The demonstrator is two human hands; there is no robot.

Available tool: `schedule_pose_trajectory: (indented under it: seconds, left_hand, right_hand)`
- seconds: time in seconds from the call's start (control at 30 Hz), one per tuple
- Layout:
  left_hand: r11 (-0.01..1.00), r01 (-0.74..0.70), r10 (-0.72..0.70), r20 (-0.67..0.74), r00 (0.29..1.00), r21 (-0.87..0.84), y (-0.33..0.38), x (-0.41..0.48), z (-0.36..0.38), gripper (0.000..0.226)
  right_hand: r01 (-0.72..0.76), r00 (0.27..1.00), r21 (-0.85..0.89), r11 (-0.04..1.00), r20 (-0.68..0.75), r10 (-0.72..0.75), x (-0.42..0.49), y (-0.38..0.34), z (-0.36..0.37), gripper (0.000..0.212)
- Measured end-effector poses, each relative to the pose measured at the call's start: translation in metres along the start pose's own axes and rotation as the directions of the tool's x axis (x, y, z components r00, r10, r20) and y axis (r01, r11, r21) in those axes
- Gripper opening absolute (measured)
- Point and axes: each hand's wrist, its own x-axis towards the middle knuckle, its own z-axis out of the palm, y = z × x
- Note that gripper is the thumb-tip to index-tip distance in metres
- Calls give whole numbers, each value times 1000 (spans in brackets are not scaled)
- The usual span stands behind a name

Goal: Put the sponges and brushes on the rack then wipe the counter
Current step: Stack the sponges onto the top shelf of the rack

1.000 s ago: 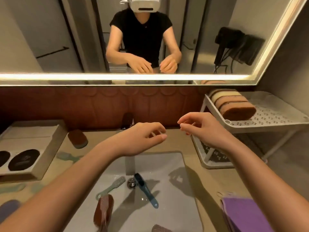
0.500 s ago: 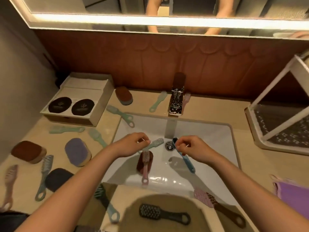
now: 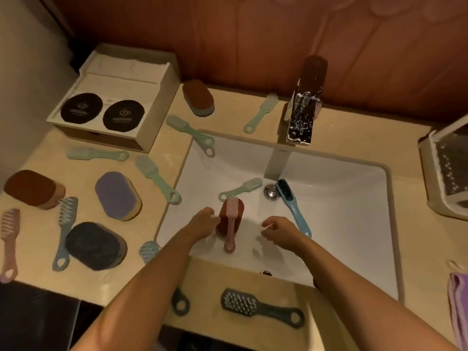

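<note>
Sponges and brushes closest to the grips lie down in the sink (image 3: 342,211). The left grip (image 3: 202,221) hovers low over the basin, fingers loosely curled and holding nothing. Its fingertips (image 3: 217,219) are at the left edge of a brown sponge (image 3: 240,216); it is not clear whether they touch. A pink brush (image 3: 230,229) lies lengthwise on top of that sponge, handle toward the person.

The right grip (image 3: 278,231) hangs just to the right, also loosely curled with nothing in it. It is beside the handle end of a blue brush (image 3: 291,203), whose dark bristles lie next to the drain (image 3: 271,192). A green brush (image 3: 240,189) lies in the basin just behind the sponge, and the faucet (image 3: 304,115) stands behind the drain.

On the surface (image 3: 83,173) left of the sink lie a purple sponge (image 3: 117,196), a dark grey sponge (image 3: 95,245) and a second brown sponge (image 3: 33,187). A blue-grey brush (image 3: 63,239) lies between those last two, and more green brushes (image 3: 97,155) are scattered nearby. A third brown sponge (image 3: 198,97) sits by the wall beside a box (image 3: 152,117). A dark grey brush (image 3: 260,310) lies on the front ledge. The rack (image 3: 430,178) stands at the right edge, well apart from the grips, with a purple cloth (image 3: 458,307) nearer the person.
</note>
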Motion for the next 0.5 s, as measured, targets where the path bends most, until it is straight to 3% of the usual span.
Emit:
schedule_pose_trajectory:
  seconds: [0.07, 0.23, 0.5]
  left_hand:
    - [995, 42, -43, -1, 999, -93, -1, 6, 7, 44]
    - [930, 112, -133, -36, 990, -350, 4, 18, 19, 49]
    - [798, 195, -230, 11, 973, -571, 7, 36, 29, 35]
  right_hand:
    - [-24, 1000, 8, 1000, 16, 24, 9, -4, 10, 36]
    - [5, 1000, -33, 999, 23, -4, 31, -20, 27, 49]
    - [-155, 988, 301, 941, 58, 144, 66, -40, 31, 63]
